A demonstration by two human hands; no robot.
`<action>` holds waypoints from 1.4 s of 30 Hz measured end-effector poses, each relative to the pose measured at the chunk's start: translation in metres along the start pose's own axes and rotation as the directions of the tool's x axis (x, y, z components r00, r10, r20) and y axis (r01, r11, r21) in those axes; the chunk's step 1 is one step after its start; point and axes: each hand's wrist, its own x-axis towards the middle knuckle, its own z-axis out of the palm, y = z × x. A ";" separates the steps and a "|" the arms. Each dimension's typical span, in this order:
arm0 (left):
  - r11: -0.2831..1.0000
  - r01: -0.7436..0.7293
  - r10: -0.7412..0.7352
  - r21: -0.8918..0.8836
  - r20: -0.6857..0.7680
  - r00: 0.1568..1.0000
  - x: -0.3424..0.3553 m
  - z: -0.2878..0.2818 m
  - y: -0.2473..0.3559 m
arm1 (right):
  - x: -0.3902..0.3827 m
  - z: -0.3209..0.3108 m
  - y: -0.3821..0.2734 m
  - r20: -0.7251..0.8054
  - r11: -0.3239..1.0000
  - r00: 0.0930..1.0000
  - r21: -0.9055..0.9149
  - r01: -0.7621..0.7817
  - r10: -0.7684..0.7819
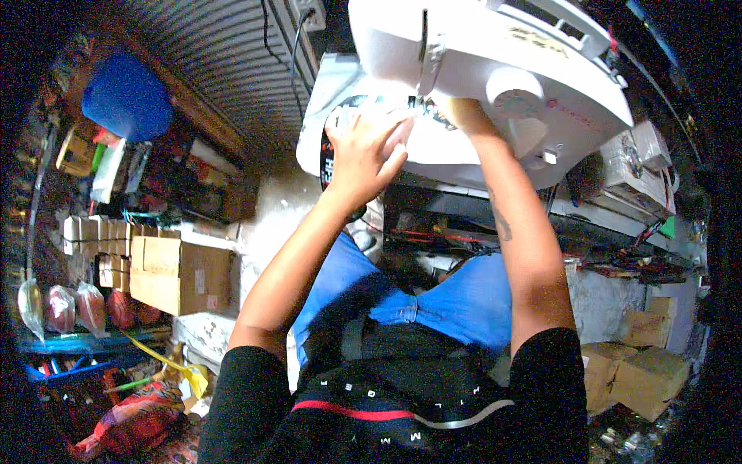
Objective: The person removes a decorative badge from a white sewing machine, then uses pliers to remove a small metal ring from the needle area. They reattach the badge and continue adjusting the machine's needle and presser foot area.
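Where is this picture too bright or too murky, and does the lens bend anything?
In the head view, glare whitens the sewing machine between the left hand and right hand; grainy darkness surrounds the rim, where straight edges bow.

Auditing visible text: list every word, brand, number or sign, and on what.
Wording withheld; locations only:
Black strip beside left hand: large white characters, partly readable.
Black shirt: spaced white letters, readable.
White sewing machine: red lettering, yellow patch; too blurred.
Cardboard box: label, too small.
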 end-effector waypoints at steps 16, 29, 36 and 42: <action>0.994 -0.016 0.025 -0.109 0.073 0.997 0.057 -0.018 -0.046 | 0.009 -0.003 0.007 0.100 0.968 0.977 0.150 -0.202 0.188; 0.969 -0.037 0.091 -0.245 0.213 0.973 0.079 -0.031 -0.045 | 0.004 0.005 0.007 0.145 0.928 0.957 0.245 -0.281 0.252; 0.973 0.095 -0.032 -0.210 0.285 0.958 0.075 -0.024 -0.051 | 0.004 0.009 0.008 0.153 0.907 0.949 0.286 -0.309 0.275; 0.874 0.157 -0.050 -0.460 0.236 0.971 0.076 -0.010 -0.068 | 0.003 0.011 0.008 0.164 0.895 0.945 0.308 -0.323 0.284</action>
